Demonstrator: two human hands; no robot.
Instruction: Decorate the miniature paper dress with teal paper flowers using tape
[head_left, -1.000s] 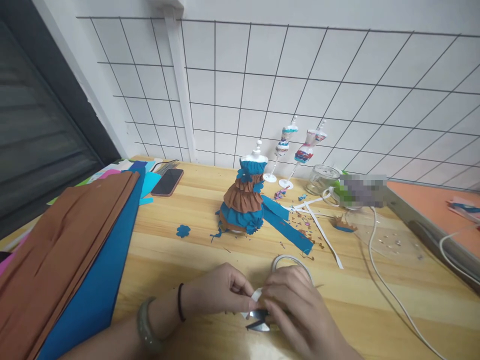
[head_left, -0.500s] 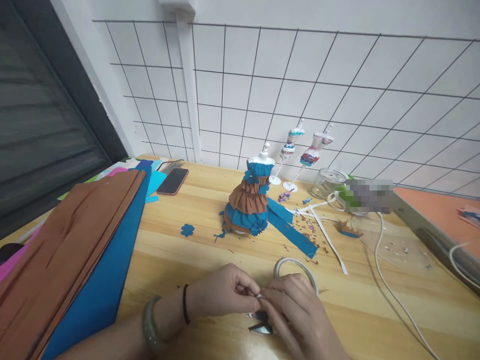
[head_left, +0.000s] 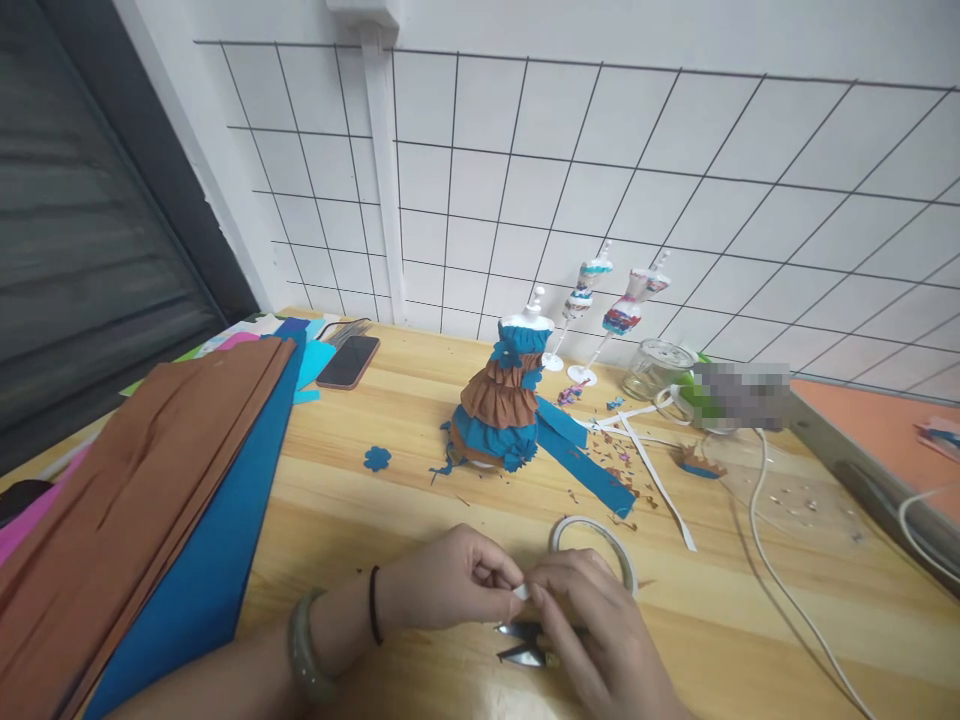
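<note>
My left hand [head_left: 457, 580] pinches a small white piece [head_left: 521, 591] between thumb and fingertip. My right hand [head_left: 600, 625] has its fingertips at the other side of that piece, thumb and index finger pressed close to it. Scissors [head_left: 523, 655] lie partly under my right hand, blades pointing left. A roll of white tape [head_left: 600, 522] rests flat just behind that hand. Farther back stands a mannequin in a ruffled brown and blue paper dress [head_left: 502, 395] with blue flowers. One loose blue flower [head_left: 377, 458] lies left of it.
Brown paper [head_left: 150, 480] over blue paper covers the left side. A phone [head_left: 349, 361] lies at the back. Blue strips [head_left: 592, 470], scraps and white strips are right of the dress. Behind stand two small mannequins [head_left: 587, 290] and a glass jar [head_left: 656, 368]. A cable [head_left: 776, 575] runs right.
The white piece between my fingertips shows more. My right fingers have shifted slightly, and more of the scissors is visible. The view has moved a little.
</note>
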